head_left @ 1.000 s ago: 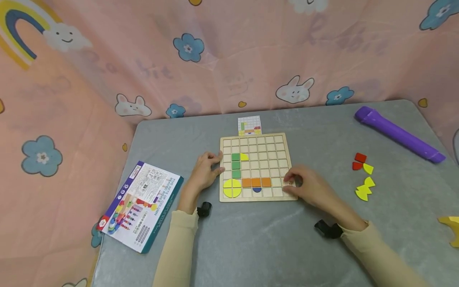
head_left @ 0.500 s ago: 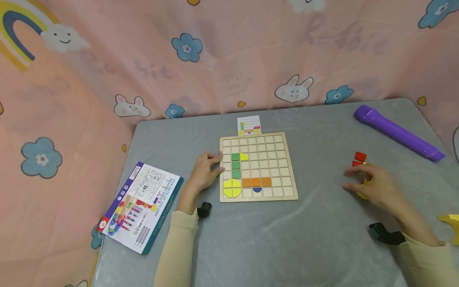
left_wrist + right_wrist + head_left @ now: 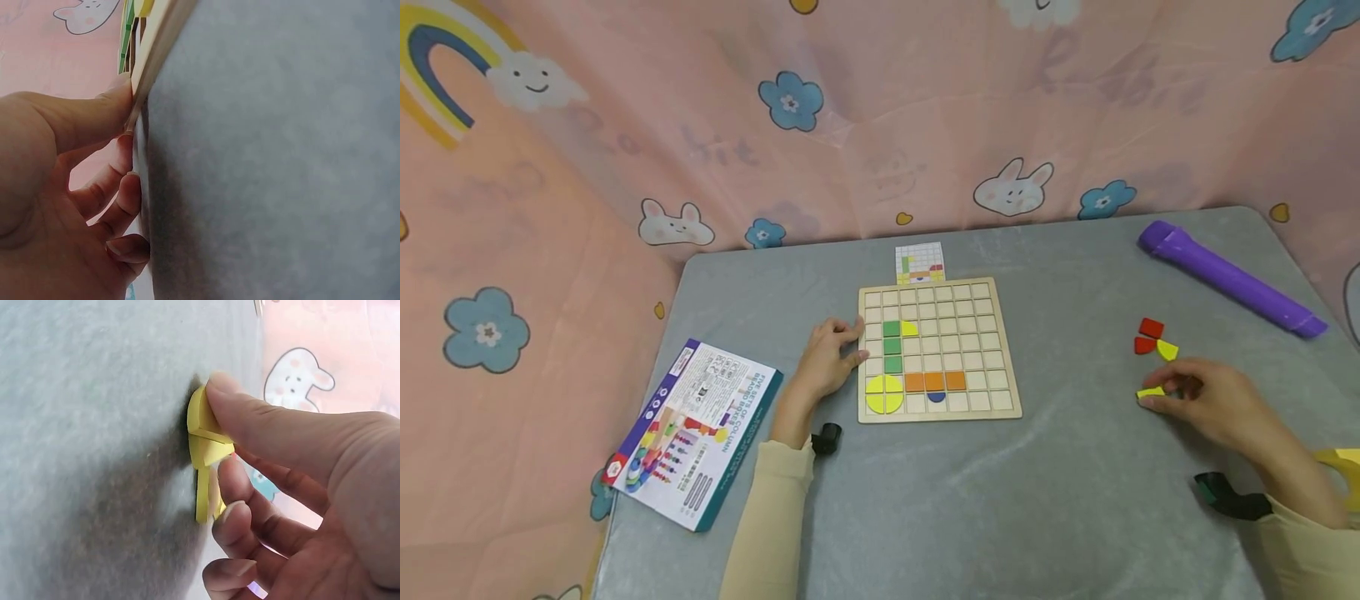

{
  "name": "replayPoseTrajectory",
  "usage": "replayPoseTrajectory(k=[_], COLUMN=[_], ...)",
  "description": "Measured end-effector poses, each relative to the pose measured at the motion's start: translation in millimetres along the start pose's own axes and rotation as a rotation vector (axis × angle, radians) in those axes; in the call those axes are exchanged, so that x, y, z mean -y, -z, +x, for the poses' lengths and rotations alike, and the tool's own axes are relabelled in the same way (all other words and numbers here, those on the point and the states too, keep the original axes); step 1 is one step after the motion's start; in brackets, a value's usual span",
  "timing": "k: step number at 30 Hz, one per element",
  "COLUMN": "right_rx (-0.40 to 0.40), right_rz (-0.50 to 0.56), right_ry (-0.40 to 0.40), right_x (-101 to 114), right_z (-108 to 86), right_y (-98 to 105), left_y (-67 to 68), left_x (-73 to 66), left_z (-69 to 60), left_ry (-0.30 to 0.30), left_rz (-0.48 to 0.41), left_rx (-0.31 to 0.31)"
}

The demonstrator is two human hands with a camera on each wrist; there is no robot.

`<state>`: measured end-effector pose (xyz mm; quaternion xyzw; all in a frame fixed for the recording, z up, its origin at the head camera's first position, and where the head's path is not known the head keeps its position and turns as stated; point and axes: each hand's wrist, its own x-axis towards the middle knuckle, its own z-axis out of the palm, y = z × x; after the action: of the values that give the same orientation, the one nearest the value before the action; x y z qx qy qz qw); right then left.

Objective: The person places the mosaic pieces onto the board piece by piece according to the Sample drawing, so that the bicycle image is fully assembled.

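In the head view, the left hand (image 3: 827, 362) touches the left edge of the gridded wooden board (image 3: 938, 418) with spread thumb and index finger; the left wrist view shows the thumb against the board's edge (image 3: 159, 53). Green, yellow, orange and blue pieces lie on the board, including a yellow circle (image 3: 884, 394) at lower left. Over to the right, the right hand (image 3: 1221, 408) pinches at a yellow piece (image 3: 1150, 392). Several yellow pieces (image 3: 203, 419) sit by its thumb in the right wrist view; the fingers partly hide them.
Two red pieces (image 3: 1152, 327) and a yellow quarter piece (image 3: 1167, 350) lie beyond the right hand. A pattern card (image 3: 920, 262) stands behind the board. A box (image 3: 696, 433) lies at left, a purple tube (image 3: 1232, 279) at back right, a yellow object (image 3: 1347, 458) at the right edge.
The right hand has moved right from the board's right edge to the loose yellow pieces, and its thumb and index finger have closed there. The left hand has stayed at the board.
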<state>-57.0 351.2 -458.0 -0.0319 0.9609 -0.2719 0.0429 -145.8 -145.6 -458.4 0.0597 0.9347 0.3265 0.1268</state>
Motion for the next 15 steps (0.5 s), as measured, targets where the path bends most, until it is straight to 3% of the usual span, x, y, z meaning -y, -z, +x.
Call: replayPoseTrajectory(k=[10,15], right_rx=[0.007,-0.019], right_rz=[-0.040,-0.023], right_ry=[0.048,0.150], right_x=[13,26], right_z=[10.2,17.5], right_y=[-4,-12], left_y=[-0.8,-0.1], left_x=[0.6,-0.3], left_z=[-0.3,-0.7], left_ry=[0.004,0.009], left_rz=[0.007,0.006], left_rx=[0.011,0.015])
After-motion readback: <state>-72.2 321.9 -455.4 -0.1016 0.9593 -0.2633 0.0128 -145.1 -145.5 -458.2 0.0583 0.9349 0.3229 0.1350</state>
